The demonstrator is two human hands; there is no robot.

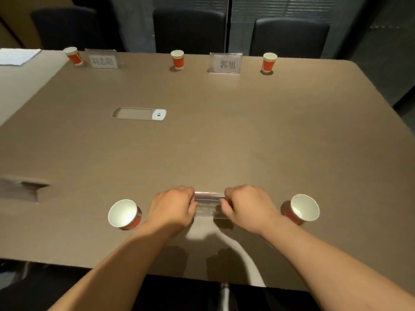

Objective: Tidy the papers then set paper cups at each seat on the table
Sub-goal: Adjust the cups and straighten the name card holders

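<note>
My left hand [174, 207] and my right hand [248, 206] grip the two ends of a clear acrylic name-card stand [208, 204] near the table's front edge. A red paper cup [124, 214] stands just left of my left hand, another red cup [303, 208] just right of my right hand. Along the far edge stand three more red cups: the left cup [73, 55], the middle cup [177, 59], the right cup [269, 62]. White papers [15, 56] lie at the far left corner.
Two name-card stands are on the far side, the blurred left stand [102, 60] and the right stand [225, 63]. A cable hatch [139, 113] is set in the brown table [247, 135]. Another stand [20, 187] sits at the left edge. Dark chairs [289, 37] line the far side.
</note>
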